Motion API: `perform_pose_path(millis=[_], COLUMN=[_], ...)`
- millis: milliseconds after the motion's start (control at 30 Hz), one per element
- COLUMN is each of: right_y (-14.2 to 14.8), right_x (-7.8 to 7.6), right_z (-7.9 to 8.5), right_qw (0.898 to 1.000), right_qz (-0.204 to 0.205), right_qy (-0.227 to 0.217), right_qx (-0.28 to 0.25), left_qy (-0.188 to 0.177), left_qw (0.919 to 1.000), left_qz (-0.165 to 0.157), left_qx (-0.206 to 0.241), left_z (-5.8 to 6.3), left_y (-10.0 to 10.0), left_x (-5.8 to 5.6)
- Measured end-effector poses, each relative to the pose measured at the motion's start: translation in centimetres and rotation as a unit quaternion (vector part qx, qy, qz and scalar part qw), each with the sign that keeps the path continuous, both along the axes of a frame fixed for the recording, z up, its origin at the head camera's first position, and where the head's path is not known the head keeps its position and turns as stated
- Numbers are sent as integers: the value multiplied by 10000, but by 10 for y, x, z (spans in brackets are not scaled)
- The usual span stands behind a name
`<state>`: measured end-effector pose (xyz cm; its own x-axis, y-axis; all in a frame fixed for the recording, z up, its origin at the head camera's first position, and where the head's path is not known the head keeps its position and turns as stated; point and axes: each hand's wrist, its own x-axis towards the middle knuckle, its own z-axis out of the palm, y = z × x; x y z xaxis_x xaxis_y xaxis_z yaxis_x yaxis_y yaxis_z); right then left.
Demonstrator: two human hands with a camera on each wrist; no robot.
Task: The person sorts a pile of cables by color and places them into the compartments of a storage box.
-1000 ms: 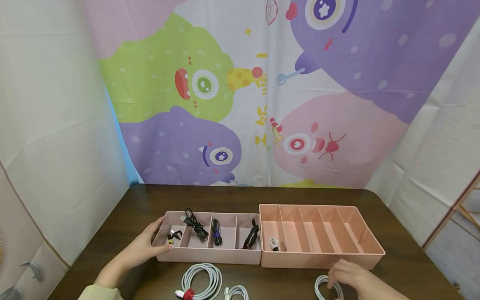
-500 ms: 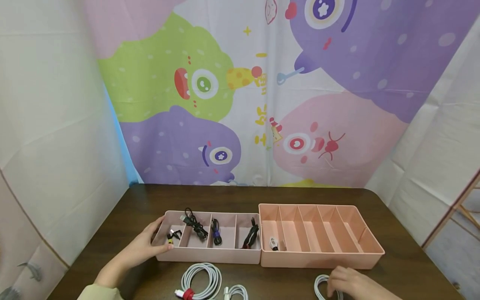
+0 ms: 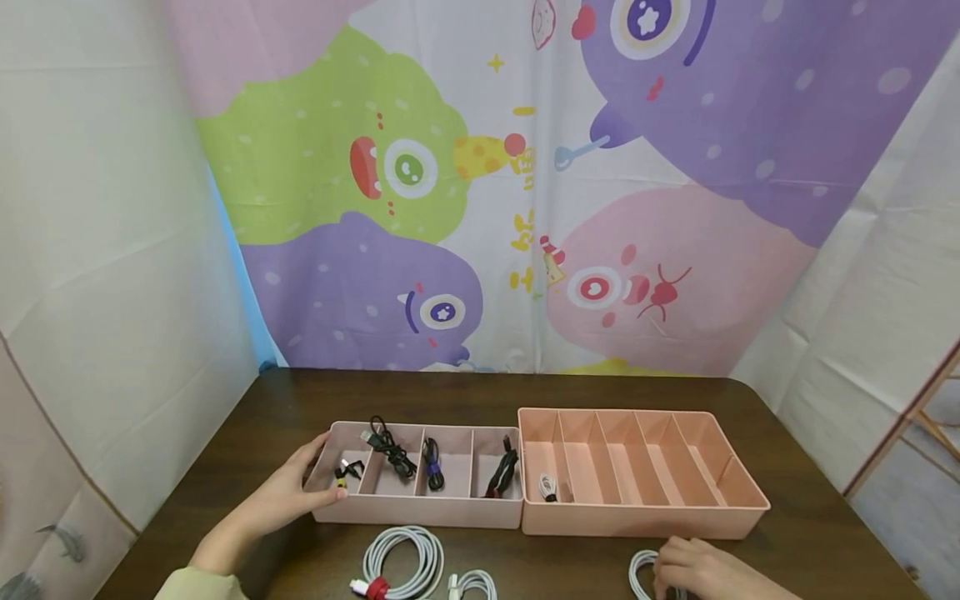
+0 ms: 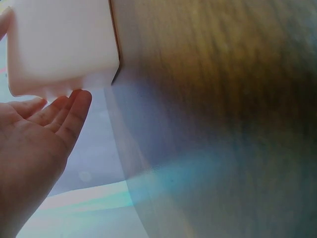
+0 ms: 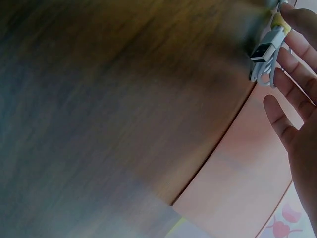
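My left hand (image 3: 281,496) rests at the left end of the pale pink divided box (image 3: 420,510), thumb at its front corner. In the left wrist view, its fingers (image 4: 74,116) lie nearly straight against the box's end wall. My right hand (image 3: 701,568) is low at the front right, at a coiled white USB cable (image 3: 640,572). The right wrist view shows the cable's plug (image 5: 267,45) and yellow tie (image 5: 280,23), with thumb and index finger pinching beside the tie. The other fingers are spread. In the head view the hand hides part of the coil.
A peach divided box (image 3: 637,521) adjoins the pale one, with a small white cable (image 3: 548,487) in its left compartment. Black cables (image 3: 393,454) lie in the pale box. A large white coil with a red tie (image 3: 431,550) and a smaller white cable (image 3: 480,581) lie in front.
My right hand has shifted slightly down and left onto the coiled cable, its fingers drawing closer together. The left hand and both boxes stay put.
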<state>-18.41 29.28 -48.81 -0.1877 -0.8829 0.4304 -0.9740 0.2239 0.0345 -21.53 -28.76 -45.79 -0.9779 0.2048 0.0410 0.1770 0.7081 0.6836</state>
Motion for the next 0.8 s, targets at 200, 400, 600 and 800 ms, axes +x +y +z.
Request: perform_pose_path(millis=[200, 400, 600, 800], right_y=[1, 0, -2, -3], right_x=[-1, 0, 0, 0], right_z=[-3, -5, -4, -1], right_qw=[9997, 9994, 9993, 9995], right_qz=[-168, -262, -277, -161], right_qy=[85, 89, 165, 232], right_qx=[147, 195, 162, 138], left_qy=[6, 33, 6, -48], left_qw=[10000, 10000, 10000, 10000], left_qz=[-35, -58, -40, -34], left_qx=[29, 62, 14, 20], left_z=[1, -1, 0, 2], left_y=[0, 0, -1, 0], left_x=[1, 1, 1, 1])
